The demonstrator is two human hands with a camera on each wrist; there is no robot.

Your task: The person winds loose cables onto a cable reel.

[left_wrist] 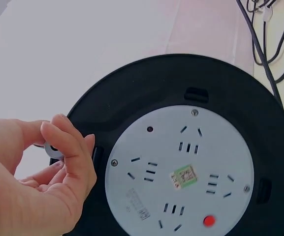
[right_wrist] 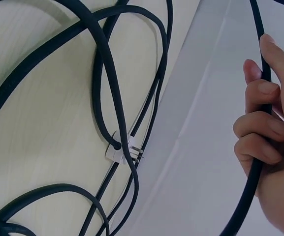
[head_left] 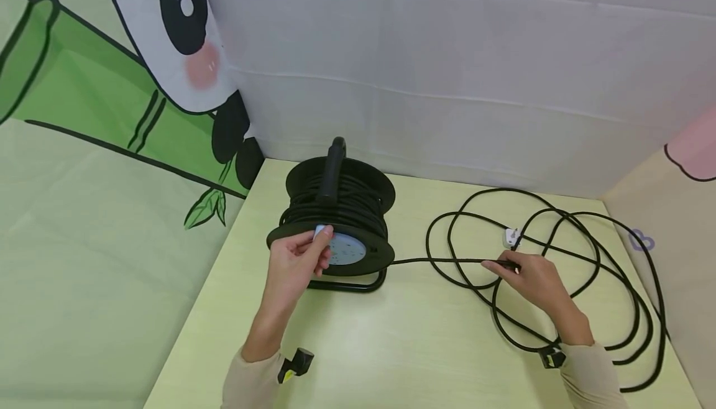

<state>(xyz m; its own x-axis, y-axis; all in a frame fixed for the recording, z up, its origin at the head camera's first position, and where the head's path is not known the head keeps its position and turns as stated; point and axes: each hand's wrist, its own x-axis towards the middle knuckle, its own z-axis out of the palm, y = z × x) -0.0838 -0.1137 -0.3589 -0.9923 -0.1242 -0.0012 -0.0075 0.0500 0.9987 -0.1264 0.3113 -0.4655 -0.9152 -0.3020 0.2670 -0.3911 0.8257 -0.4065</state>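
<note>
A black cable reel (head_left: 358,247) with a pale socket panel (left_wrist: 181,147) on its front stands on the table, cable wound round its drum. My left hand (head_left: 299,257) is at the left edge of the front disc. Its curled fingers hold a small grey round knob (left_wrist: 53,151), mostly hidden by the fingers. To the right, my right hand (head_left: 531,278) grips the black cable (right_wrist: 252,182), fingers wrapped round it. From that hand the cable (head_left: 436,260) runs nearly straight to the reel. Loose loops of cable lie around the right hand, with a white plug (head_left: 511,238) among them.
The reel has a black carrying handle (head_left: 332,176) on top and a tubular stand (head_left: 347,286) below. The pale table (head_left: 391,347) meets a white cloth backdrop (head_left: 447,86) behind. A printed green cloth (head_left: 112,260) hangs at the left.
</note>
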